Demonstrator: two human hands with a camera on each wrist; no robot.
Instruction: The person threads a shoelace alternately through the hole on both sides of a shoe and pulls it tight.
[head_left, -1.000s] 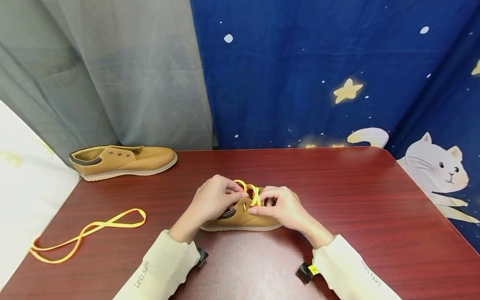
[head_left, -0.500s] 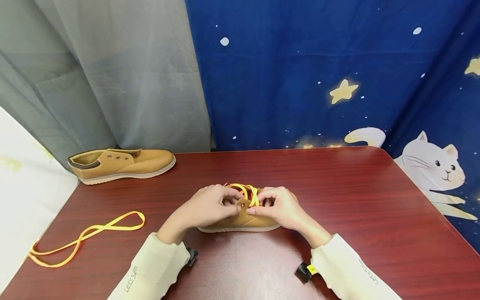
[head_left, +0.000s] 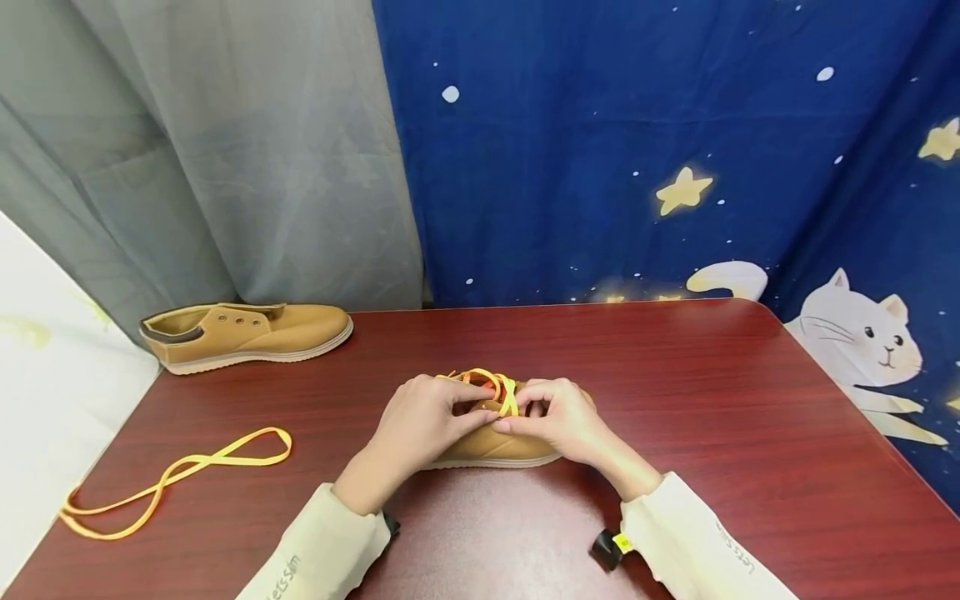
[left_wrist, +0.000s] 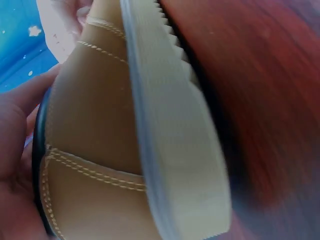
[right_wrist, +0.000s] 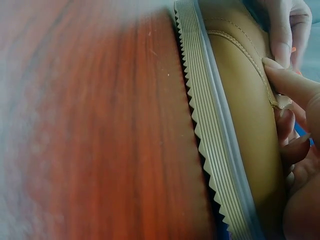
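Left hand (head_left: 416,425) is now sitting closer to the right hand (head_left: 566,425) than half a second ago, thumb reaching further along the shoe flap; right hand is staying about put. Nearest camera: cream sleeves (head_left: 690,533) are coming in from the bottom edge, a small black box (head_left: 606,550) hanging at the right cuff. Left hand is pinching the flap edge, thumb outside, index behind it, gap nearly closed. Right hand is pinching the same flap just beside it, thumb outside, fingers bent; can't tell if either is also catching lace. Tan shoe (head_left: 495,452) is resting sole-down mid-table, toe pointing right, yellow lace (head_left: 510,398) crossing and looping over its opening. Loose yellow lace (head_left: 204,459) is lying twisted on the table (head_left: 637,375), well left. Second tan shoe (head_left: 243,335) is standing at the far left, three eyelets showing. Behind, gray curtain (head_left: 285,150) and blue starry curtain (head_left: 540,183) are hanging.
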